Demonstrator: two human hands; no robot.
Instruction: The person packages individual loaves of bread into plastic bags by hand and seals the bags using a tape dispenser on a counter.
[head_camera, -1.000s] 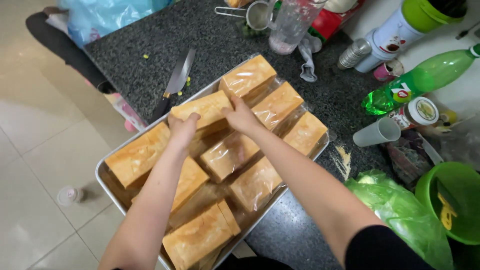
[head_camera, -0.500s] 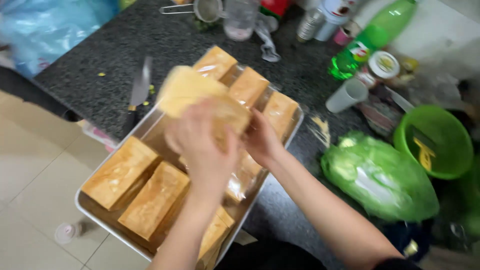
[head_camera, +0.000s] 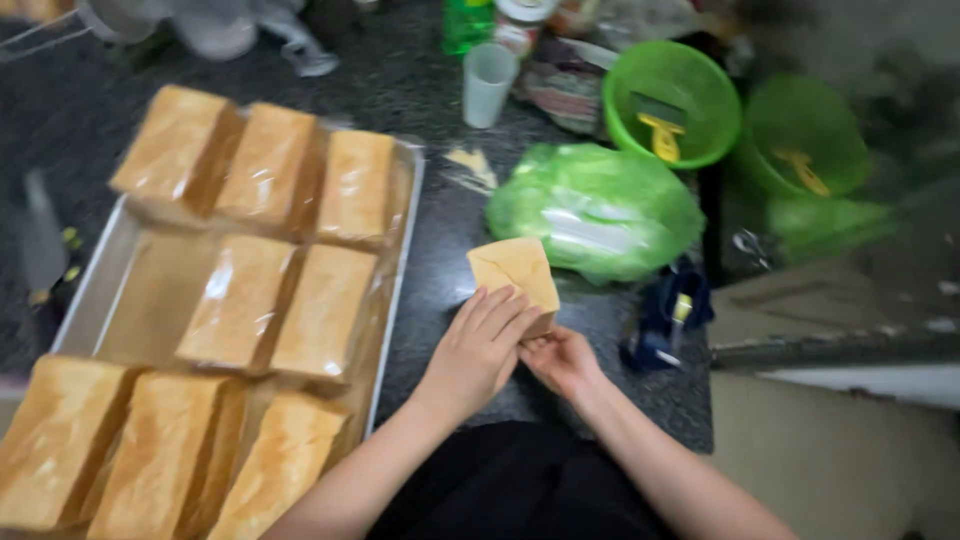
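while both hands close on it, the golden-brown loaf of bread in clear wrap (head_camera: 517, 275) stands on end on the dark speckled stone counter (head_camera: 440, 260), just right of the metal baking tray (head_camera: 395, 300). left hand (head_camera: 480, 350) lies flat-fingered against its near side, right hand (head_camera: 562, 362) pinches the bottom corner. eight more wrapped golden loaves (head_camera: 270, 300) fill the tray. beyond sits a green plastic bag (head_camera: 600, 210), a white paper cup (head_camera: 488, 85) and a green plastic bowl (head_camera: 670, 100).
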